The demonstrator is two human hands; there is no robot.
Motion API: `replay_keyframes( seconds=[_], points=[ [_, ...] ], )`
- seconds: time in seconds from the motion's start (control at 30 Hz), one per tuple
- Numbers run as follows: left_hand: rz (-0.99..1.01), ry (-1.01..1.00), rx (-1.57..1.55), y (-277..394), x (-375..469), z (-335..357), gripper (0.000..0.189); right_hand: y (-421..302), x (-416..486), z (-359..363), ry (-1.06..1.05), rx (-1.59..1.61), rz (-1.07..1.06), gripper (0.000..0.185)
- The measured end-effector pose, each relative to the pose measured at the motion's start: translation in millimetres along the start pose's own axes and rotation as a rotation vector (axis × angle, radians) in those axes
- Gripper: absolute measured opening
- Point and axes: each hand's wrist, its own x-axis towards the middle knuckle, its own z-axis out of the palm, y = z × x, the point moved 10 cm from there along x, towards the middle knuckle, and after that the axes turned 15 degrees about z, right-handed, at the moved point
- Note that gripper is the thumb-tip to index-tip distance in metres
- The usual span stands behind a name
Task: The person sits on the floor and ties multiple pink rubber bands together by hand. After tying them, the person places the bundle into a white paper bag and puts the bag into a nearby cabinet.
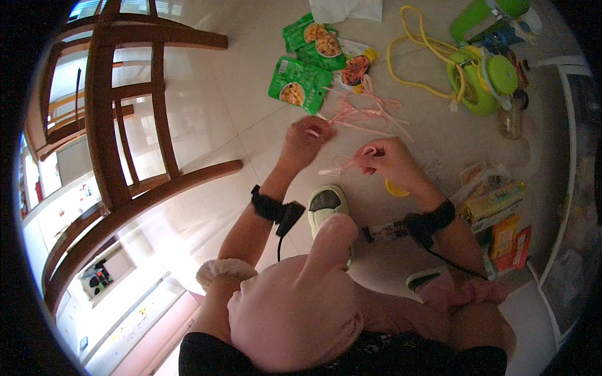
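Observation:
My right hand [383,160] pinches a loop of thin pink ribbon [345,164], whose pale end hangs to the left above a light green shoe. My left hand [308,138] is curled at the left end of a loose pile of pink ribbon [362,110] on the tiled floor; a small pale bit shows at its fingers, but what it grips is unclear. Just beyond lie green snack packets [301,82] with pictures of food and a yellow and white packet [355,70]. Both wrists wear black straps with a cabled device.
A wooden chair [101,117] is at the left. At the upper right are a green bottle with a yellow cord [395,75] and a green tumbler [479,21]. Yellow, orange and red packets [505,235] lie at the right, beside a pale frame edge [566,164].

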Motion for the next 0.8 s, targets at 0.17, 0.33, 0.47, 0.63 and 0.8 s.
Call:
replay_keyframes(
  seconds=[0.17,0.33,0.47,0.63,0.8],
  points=[
    [0.254,0.022,0.532,-20,13,-11,0.023,4,3,-8,-0.024,0.007,-0.005,0.012],
    [0.048,-0.242,0.428,-48,-7,3,0.017,1,-7,7,-0.206,-0.172,-0.028,0.012],
    [-0.241,-0.520,-0.064,-37,-39,18,0.010,-6,-17,17,-0.255,-0.215,-0.057,0.011],
    [-0.199,-0.393,-0.445,28,-29,22,0.011,-45,-30,19,-0.111,-0.188,-0.373,0.013],
    [-0.225,-0.398,-0.564,59,-20,30,0.010,-57,-35,4,0.013,-0.128,-0.397,0.012]
  ],
)
